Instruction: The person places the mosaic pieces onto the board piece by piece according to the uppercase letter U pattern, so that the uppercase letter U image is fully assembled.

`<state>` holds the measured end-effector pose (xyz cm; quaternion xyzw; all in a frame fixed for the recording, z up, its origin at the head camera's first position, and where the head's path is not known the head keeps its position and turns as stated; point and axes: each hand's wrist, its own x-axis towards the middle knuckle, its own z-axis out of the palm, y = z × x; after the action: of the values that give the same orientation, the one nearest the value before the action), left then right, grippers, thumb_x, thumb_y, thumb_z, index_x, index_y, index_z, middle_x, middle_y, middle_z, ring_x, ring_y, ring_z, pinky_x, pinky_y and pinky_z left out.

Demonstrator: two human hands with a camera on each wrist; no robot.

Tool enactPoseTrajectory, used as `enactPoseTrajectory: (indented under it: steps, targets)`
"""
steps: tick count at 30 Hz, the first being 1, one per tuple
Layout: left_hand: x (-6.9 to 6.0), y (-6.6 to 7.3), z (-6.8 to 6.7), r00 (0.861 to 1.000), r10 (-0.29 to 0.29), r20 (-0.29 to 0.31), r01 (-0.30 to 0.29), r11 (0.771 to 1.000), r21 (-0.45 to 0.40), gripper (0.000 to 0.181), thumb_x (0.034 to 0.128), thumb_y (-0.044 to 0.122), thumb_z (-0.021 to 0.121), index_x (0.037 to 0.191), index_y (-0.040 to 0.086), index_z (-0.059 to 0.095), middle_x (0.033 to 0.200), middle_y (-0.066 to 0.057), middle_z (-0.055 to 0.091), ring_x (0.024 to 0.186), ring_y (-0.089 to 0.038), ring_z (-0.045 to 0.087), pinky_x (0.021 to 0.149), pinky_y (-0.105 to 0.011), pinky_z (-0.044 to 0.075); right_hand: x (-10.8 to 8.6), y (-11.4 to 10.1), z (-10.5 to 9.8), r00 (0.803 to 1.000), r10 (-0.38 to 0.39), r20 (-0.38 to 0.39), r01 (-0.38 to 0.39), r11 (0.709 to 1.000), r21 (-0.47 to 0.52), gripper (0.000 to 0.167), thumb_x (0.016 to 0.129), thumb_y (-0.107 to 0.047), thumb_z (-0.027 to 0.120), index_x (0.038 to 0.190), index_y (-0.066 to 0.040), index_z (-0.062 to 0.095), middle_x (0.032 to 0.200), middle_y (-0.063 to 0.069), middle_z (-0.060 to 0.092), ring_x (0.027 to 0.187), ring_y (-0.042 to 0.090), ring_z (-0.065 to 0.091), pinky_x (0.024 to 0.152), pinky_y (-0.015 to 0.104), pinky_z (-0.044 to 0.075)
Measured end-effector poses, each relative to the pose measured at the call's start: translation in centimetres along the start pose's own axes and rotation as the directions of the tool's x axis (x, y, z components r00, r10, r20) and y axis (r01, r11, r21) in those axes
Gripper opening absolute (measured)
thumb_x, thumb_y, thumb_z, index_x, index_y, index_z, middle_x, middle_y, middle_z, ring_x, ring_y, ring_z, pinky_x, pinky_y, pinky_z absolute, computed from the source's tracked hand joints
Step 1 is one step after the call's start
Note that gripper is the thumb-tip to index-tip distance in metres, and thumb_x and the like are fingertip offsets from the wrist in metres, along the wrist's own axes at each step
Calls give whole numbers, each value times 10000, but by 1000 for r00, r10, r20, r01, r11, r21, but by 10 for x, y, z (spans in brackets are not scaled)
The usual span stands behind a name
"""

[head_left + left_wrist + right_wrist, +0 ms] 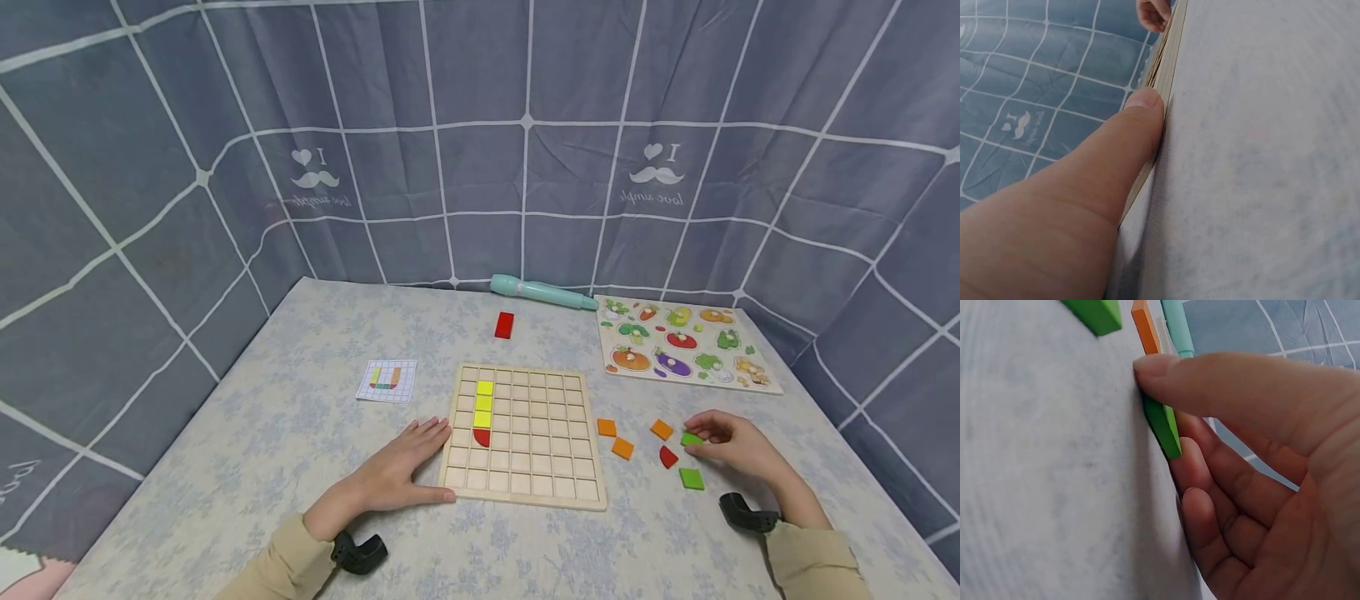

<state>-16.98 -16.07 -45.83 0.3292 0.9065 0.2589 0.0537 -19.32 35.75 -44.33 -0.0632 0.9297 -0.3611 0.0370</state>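
Observation:
A wooden grid board lies on the table, with three yellow square tiles in one column and a red quarter-circle tile just below them. My left hand rests at the board's left edge, fingers outstretched; its thumb lies along the board's side in the left wrist view. On the right, my right hand pinches a green square tile between thumb and fingers at table level. Close to it are another green tile, a red quarter-circle tile and an orange tile.
Two more orange tiles lie beside the board's right edge. A pattern card is left of the board. Behind it are a red rectangular block, a teal pen-shaped object and a vegetable puzzle board. Grid-patterned curtains enclose the table.

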Motion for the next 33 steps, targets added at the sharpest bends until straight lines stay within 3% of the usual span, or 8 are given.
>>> enactPoseTrajectory:
  steps: [6,14,22,33]
  targets:
    - [0,0,0,1000,0,1,0,1000,-7,930,822,616,591,1469,21,286,1533,-86,233,1413,-240,163,1166,-420,108,2,0,1,1000,0,-6,0,1000,-9,405,778,-207,777,1066,35,627,967,88,640,796,134,561,653,221,499]
    - [0,0,0,1000,1,-3,-1,1000,-4,932,823,625,582,1467,18,291,1530,-96,241,1412,-252,167,1163,-435,111,3,-17,6,1000,-10,-5,9,1000,-17,389,793,-247,767,1073,-11,637,987,69,642,855,190,571,709,234,510]
    - [0,0,2,1000,6,-6,-6,1000,8,940,819,640,573,1466,17,293,1530,-93,241,1412,-245,167,1164,-429,113,6,-41,16,998,-58,24,57,997,47,373,794,-230,767,1062,-6,634,995,79,645,851,199,576,710,227,521]
    - [0,1,0,1000,9,-5,-9,1000,7,933,821,626,583,1464,14,297,1528,-96,245,1412,-245,169,1164,-431,111,21,-70,32,986,-145,87,142,989,43,321,782,-242,778,1020,-67,650,954,15,636,864,190,571,764,267,526]
